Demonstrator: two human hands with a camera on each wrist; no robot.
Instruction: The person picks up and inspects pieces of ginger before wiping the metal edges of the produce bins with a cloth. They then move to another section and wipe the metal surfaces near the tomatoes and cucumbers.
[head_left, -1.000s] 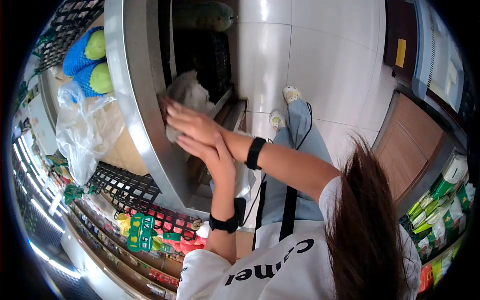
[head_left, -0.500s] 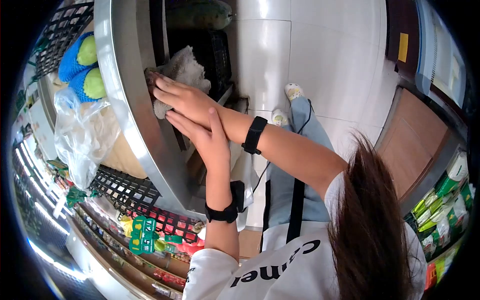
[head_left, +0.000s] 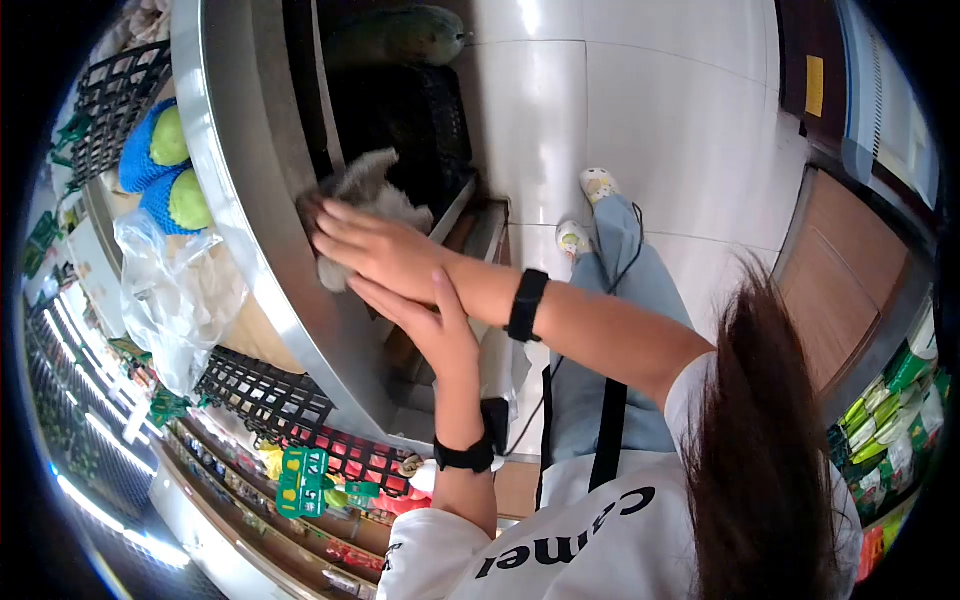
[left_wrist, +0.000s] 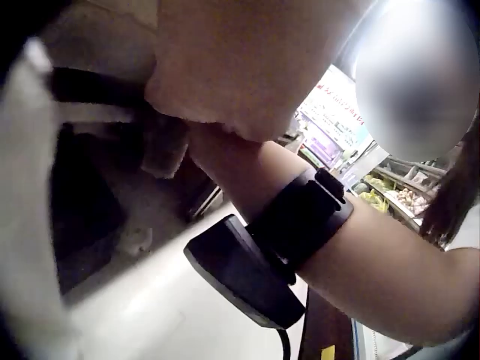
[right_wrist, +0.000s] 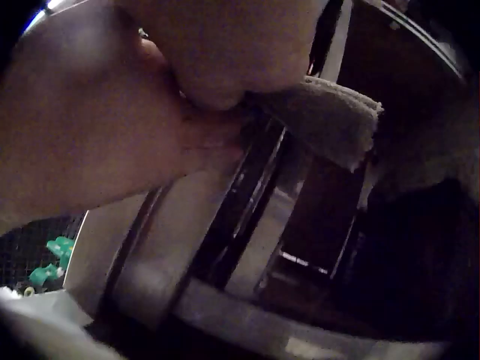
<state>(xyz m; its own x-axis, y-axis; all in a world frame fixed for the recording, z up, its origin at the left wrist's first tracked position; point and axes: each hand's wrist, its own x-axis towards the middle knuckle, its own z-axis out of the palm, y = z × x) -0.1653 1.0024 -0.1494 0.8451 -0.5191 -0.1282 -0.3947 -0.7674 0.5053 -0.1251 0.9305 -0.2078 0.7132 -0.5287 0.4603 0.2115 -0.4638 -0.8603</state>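
Observation:
A grey, fuzzy cloth (head_left: 385, 190) lies on the ledge below the metal counter edge (head_left: 235, 220). My right hand (head_left: 378, 252) presses on it, fingers extended toward the ledge. Close against the underside of that hand, my left hand (head_left: 425, 325) touches it with straight fingers, thumb raised alongside the right wrist. In the right wrist view the folded cloth (right_wrist: 334, 120) sticks out from beneath the right hand; the fingertips are hidden. The left wrist view holds the right forearm with its black wristband (left_wrist: 304, 217).
Below the ledge stands a black crate (head_left: 430, 120), with a large green melon (head_left: 400, 38) beyond it. Green fruits in blue foam nets (head_left: 160, 190) and a clear plastic bag (head_left: 165, 300) rest above the counter edge. A black lattice (head_left: 270, 395) borders the display.
Both hands and the cloth slid farther along the ledge, upward in the head view, then came back down. The left hand stayed against the right throughout.

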